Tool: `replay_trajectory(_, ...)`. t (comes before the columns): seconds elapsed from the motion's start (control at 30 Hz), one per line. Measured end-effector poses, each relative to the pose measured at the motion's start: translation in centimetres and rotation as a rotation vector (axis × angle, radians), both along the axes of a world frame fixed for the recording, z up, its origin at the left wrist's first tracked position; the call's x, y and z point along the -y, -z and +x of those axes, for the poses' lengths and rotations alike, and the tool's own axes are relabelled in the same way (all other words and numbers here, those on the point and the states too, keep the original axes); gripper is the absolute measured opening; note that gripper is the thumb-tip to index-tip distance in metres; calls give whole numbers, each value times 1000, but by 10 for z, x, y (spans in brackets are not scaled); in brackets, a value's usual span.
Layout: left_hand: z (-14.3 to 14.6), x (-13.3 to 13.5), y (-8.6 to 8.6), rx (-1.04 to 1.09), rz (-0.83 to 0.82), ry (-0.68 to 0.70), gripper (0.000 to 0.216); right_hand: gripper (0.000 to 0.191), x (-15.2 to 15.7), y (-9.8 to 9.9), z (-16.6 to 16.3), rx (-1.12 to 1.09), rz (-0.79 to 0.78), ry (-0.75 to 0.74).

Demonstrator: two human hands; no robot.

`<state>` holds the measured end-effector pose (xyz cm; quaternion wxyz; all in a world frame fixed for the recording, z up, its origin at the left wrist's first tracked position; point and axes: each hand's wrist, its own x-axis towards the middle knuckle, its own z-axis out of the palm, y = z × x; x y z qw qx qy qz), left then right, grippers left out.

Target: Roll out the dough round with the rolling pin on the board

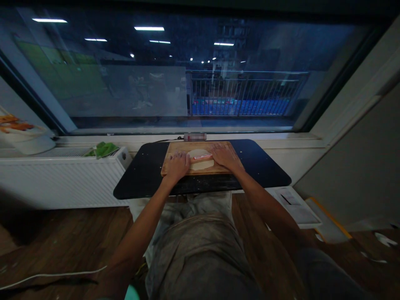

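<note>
A rolling pin [202,158] with a red and white label lies across a flat, pale sheet of dough [202,165]. My left hand [178,163] is closed over its left end, the fingers curled. Over the right end rests my right hand [223,156], its fingers reaching forward and partly blurred. Both ends of the pin are hidden beneath my hands. Under the dough is a wooden cutting board [175,146], dusted with some flour.
The board sits on a black table [145,168] with rounded corners, against a windowsill [275,143]. To the left, a white radiator [62,181] carries a green cloth [102,150] and a white container [29,141]. A white cable [53,275] crosses the floor.
</note>
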<state>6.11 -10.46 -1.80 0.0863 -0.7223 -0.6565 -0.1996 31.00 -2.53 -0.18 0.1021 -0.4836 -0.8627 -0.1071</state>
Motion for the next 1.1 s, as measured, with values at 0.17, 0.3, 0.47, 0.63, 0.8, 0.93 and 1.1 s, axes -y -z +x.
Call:
replay_trajectory(0.17, -1, -2, 0, -6, -14, 28, 46, 55, 18, 7, -3, -65, -5, 112)
replay_trajectory(0.3, -5, -9, 2, -38, -8, 44, 45, 60, 53, 17, 1, -151, 45, 160)
replay_trajectory(0.47, -6, -22, 2, -116, 0, 72, 43, 56, 83, 23, -3, -265, 87, 195)
replay_trajectory(0.63, -4, -35, -1, -148, -5, 94, 43, 52, 115, 27, -12, -257, 151, 154)
replay_trajectory(0.8, -5, -44, -1, -110, -15, 163, 39, 55, 139, 28, -20, -272, 161, 115)
replay_trajectory(0.93, -11, -47, 5, -30, -34, 248, 43, 53, 125, 21, -8, -240, 64, 76)
replay_trajectory(1.1, -31, -44, 20, 293, -3, 132, 48, 50, 89, 14, 15, -210, -57, 51)
